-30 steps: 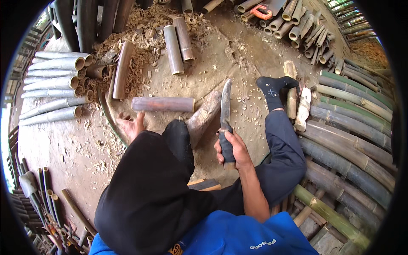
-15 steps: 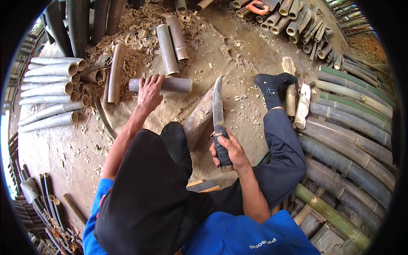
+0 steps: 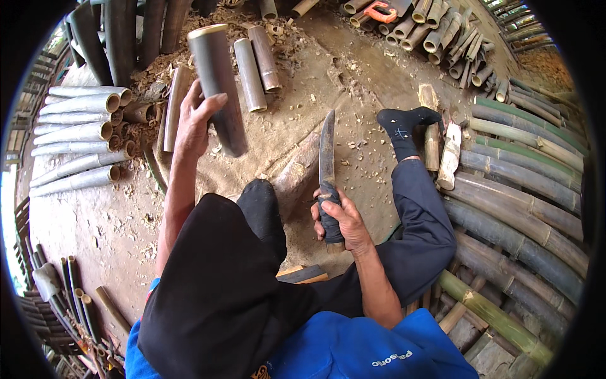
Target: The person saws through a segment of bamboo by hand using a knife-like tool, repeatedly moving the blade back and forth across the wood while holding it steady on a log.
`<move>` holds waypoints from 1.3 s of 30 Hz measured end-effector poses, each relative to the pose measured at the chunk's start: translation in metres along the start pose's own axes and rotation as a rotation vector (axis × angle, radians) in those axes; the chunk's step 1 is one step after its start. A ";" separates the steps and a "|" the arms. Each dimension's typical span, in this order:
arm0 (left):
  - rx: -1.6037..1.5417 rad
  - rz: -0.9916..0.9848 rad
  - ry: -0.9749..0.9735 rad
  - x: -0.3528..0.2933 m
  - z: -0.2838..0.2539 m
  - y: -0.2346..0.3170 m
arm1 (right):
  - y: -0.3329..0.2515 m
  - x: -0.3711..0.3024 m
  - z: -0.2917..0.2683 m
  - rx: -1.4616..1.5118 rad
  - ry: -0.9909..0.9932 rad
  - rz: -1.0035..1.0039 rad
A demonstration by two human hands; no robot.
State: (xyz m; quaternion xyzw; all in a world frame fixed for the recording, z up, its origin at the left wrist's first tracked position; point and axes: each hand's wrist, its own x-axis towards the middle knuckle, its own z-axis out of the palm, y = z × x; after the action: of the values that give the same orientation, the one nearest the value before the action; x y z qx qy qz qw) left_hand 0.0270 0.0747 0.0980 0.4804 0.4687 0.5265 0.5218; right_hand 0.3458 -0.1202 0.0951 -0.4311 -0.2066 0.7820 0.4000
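My left hand (image 3: 197,117) grips a dark grey bamboo section (image 3: 218,88) by its side and holds it up, nearly upright, its pale cut rim at the top. Its edges are slightly smeared by motion. In my right hand (image 3: 341,218) is a machete (image 3: 326,151), the fingers wrapped round its dark taped handle, the blade pointing away from me. The blade stands beside a thick wooden log (image 3: 297,174) that lies by my black-socked left foot (image 3: 260,205). Two more bamboo sections, a grey one (image 3: 250,76) and a brownish one (image 3: 264,58), lie just right of the held piece.
Another split-looking bamboo piece (image 3: 175,108) lies left of my left hand. Pale bamboo tubes (image 3: 76,131) are stacked at far left, and long poles (image 3: 524,183) at right. An orange-handled saw (image 3: 381,11) rests on cut bamboo at the back. Wood shavings (image 3: 158,76) litter the ground.
My left hand has closed on the bamboo section that lay flat under it, lifted it off the ground and turned it upright. The machete stays almost where it was.
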 end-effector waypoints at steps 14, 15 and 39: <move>-0.660 -0.501 0.519 -0.089 0.042 -0.099 | 0.000 0.003 -0.012 0.146 -0.011 0.004; -0.616 -0.500 0.525 -0.093 0.044 -0.099 | 0.000 0.001 -0.010 0.101 -0.008 0.000; -0.257 -0.350 0.169 -0.108 0.108 -0.042 | 0.003 0.002 0.023 -0.322 -0.013 -0.031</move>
State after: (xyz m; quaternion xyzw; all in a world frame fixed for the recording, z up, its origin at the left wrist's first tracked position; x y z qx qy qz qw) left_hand 0.1381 -0.0331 0.0649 0.2755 0.5160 0.5218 0.6209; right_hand 0.3248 -0.1195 0.1045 -0.4814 -0.3384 0.7352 0.3365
